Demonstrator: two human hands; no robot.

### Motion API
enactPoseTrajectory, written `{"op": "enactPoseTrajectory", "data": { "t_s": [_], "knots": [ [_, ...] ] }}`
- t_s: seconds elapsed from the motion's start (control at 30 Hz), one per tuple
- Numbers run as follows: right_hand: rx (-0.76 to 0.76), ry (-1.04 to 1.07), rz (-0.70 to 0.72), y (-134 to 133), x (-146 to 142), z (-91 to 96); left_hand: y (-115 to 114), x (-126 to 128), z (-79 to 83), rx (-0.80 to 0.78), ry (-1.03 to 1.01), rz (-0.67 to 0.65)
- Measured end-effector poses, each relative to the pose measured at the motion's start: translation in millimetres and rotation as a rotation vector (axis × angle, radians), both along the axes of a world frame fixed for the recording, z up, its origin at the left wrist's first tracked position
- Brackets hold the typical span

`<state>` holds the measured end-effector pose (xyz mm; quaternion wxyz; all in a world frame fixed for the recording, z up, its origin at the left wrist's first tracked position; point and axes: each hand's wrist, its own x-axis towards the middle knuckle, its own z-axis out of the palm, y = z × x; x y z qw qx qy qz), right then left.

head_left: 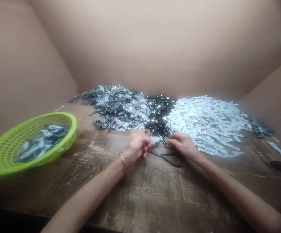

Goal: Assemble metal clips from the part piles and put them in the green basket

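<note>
Between my hands is a small flat metal plate point(157, 139). My left hand point(138, 144), with a bangle point(124, 161) at its wrist, pinches the plate's left end. At the plate's right end, the fingertips of my right hand point(181, 144) are pressed together; whether they grip the plate or a tiny dark part there is too small to tell. Just below lies a pair of dark-handled pliers point(170, 160) on the worn table. Right behind the plate is a heap of small black parts point(161, 113).
A heap of grey metal plates point(121, 108) lies back left, a heap of long pale metal strips point(208, 121) back right. At far left stands a yellow-green basket point(67, 119) holding metal pieces point(43, 139). Cardboard walls point(140, 38) enclose the table point(130, 204). A dark round object point(278, 165) sits far right.
</note>
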<state>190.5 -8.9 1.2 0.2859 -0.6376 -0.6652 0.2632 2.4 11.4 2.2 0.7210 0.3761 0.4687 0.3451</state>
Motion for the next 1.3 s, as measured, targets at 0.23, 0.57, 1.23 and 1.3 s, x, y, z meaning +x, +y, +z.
{"op": "enactPoseTrajectory", "data": {
  "t_s": [0.23, 0.57, 1.23, 1.3],
  "knots": [
    [0.084, -0.458, 0.086, 2, -14, -15.3, -2, -1, -4.0, -0.019, -0.003, 0.036],
    [0.163, -0.527, 0.153, 14, -2, -2.9, -5, 0, -7.6, -0.025, 0.022, 0.012],
    [-0.489, 0.266, 0.250, 20, 3, 36.9, -9, 3, -2.6, -0.112, 0.022, -0.087],
    [-0.406, 0.298, 0.235, 17, 0, 32.3, -9, 3, -5.0, -0.123, 0.013, -0.106]
  ]
}}
